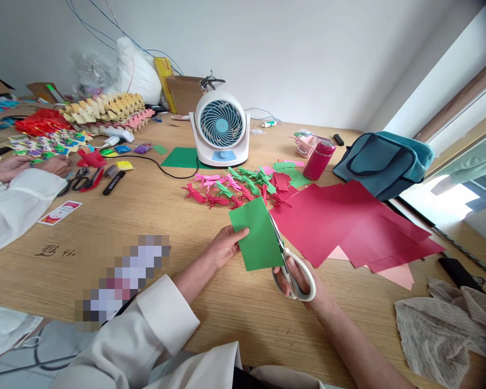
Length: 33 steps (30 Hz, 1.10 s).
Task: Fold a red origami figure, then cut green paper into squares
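Note:
My left hand [227,246] pinches the left edge of a green paper sheet [256,235], thumb on top. In my right hand [294,278] are white-handled scissors [306,289], fingers through the loops. Their blades lie along the right edge of the green sheet, pointing up and away from me; how far apart they are is hard to tell. Just beyond the sheet lies a pile of cut and twisted pink, green and red paper pieces [230,186]. Large red sheets [328,216] spread to the right, over paler pink paper [397,275].
A white fan [222,127] stands behind the pile. Right of it are a red bottle [319,159] and a teal bag [383,165]. A crumpled cloth [433,335] lies at front right. At left, another person's hands [51,165] are near scissors [82,180] and a black marker [114,183].

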Each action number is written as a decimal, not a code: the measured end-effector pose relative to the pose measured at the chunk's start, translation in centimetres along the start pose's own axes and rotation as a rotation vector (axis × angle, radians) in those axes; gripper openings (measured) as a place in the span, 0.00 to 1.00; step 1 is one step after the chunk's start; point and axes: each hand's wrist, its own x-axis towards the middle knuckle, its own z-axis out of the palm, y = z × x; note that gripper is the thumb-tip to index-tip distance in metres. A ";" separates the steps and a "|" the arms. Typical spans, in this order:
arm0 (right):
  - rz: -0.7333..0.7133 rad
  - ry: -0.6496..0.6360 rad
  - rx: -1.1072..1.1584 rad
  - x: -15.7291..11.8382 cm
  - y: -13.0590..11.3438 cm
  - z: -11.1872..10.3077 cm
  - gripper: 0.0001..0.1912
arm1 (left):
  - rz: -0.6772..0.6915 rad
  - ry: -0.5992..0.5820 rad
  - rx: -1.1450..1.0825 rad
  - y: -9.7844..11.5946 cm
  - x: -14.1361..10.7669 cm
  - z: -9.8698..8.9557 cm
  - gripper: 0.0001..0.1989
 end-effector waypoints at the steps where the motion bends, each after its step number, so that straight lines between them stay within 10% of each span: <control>1: 0.003 0.001 0.001 0.0 -0.1 0.1 0.23 | 0.003 0.004 0.002 0.0 0.0 0.0 0.23; 33: -0.014 0.045 -0.156 -0.1 -1.5 0.5 0.29 | -0.013 -0.025 0.027 -0.8 -0.1 0.5 0.19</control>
